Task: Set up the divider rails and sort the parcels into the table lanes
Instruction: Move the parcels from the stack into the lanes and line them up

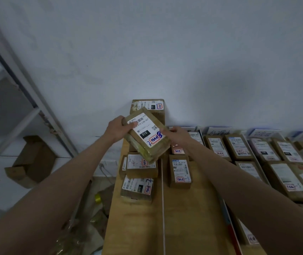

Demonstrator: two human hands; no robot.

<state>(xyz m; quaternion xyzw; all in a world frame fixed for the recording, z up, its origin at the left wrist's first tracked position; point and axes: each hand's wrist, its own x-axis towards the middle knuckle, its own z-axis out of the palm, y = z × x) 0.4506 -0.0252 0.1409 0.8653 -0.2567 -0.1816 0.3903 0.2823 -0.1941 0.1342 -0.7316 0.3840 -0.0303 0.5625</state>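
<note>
While both arms reach forward, left hand (118,128) and right hand (177,134) grip a tilted parcel (146,137).

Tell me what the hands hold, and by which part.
A taped parcel, held tilted above the table: left hand grips its far left end, right hand its right edge.

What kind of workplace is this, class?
Probably a parcel sorting room: labelled cardboard parcels lie in rows on a wooden table, split by a white divider rail.
</note>
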